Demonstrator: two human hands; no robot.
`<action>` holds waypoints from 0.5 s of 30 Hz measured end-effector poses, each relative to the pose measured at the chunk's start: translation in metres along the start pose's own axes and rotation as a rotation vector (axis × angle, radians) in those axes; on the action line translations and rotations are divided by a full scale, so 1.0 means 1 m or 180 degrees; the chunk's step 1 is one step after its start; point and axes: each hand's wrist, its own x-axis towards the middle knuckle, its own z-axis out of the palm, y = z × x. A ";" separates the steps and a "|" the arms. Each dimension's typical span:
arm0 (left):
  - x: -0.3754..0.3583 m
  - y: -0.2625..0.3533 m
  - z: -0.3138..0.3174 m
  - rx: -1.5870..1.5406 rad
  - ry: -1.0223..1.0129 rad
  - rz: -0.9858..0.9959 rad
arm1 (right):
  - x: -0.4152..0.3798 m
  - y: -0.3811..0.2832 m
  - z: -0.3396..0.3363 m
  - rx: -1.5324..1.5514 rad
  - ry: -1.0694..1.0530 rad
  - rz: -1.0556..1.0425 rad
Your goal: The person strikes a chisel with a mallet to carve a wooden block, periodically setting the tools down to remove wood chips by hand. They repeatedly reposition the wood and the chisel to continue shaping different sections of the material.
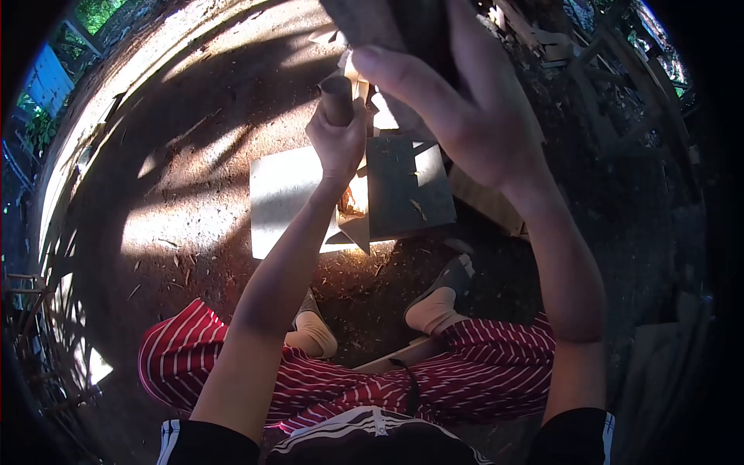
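Note:
My left hand (339,143) is wrapped round a dark cylindrical handle (336,101) held upright, its blunt end towards me. Closer to the camera, my right hand (457,101) grips a large dark block-like piece (380,27) that runs out of the top of the view; its far end is cut off. Below both hands lie a pale flat board (285,194) on the left and a dark grey board (407,190) on the right, with a narrow gap between them. Light wood pieces and shavings (353,198) show in the gap.
My feet in sandals (446,291) rest on the dirt ground (194,147), where wood chips are scattered. A wooden plank (484,201) lies right of the boards. Wood scraps (542,46) and a frame are at the upper right, in shadow.

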 end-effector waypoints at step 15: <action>0.003 -0.019 0.002 -0.0334 -0.0186 0.0750 | -0.012 0.017 0.005 -0.2147 -0.1199 0.0236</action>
